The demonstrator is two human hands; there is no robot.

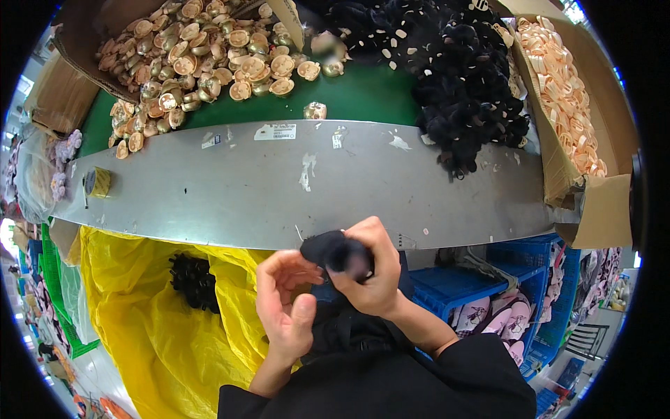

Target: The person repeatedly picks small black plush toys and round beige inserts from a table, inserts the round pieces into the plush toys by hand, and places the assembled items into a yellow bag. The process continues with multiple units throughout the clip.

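Observation:
In front of my body, just past the table's near edge, my right hand (377, 276) is closed around a soft black doll hairpiece (324, 248). A pinkish, blurred patch shows at its lower end; what that is I cannot make out. Close beside it on the left, my left hand (283, 311) is open, its fingers curved and thumb apart, holding nothing. A lone shiny doll-head shell (315, 110) sits on the green strip beyond the metal tabletop (237, 188). Black hairpieces (471, 84) of the same look lie heaped at the far right.
Many hollow head shells (185, 63) spill from a cardboard box at the far left. Another box (558, 167) on the right holds peach-coloured pieces (558, 98). A yellow bag (139, 321) with black pieces inside stands at lower left; blue crates (447, 286) stand at right. Tape roll (98, 182) lies left.

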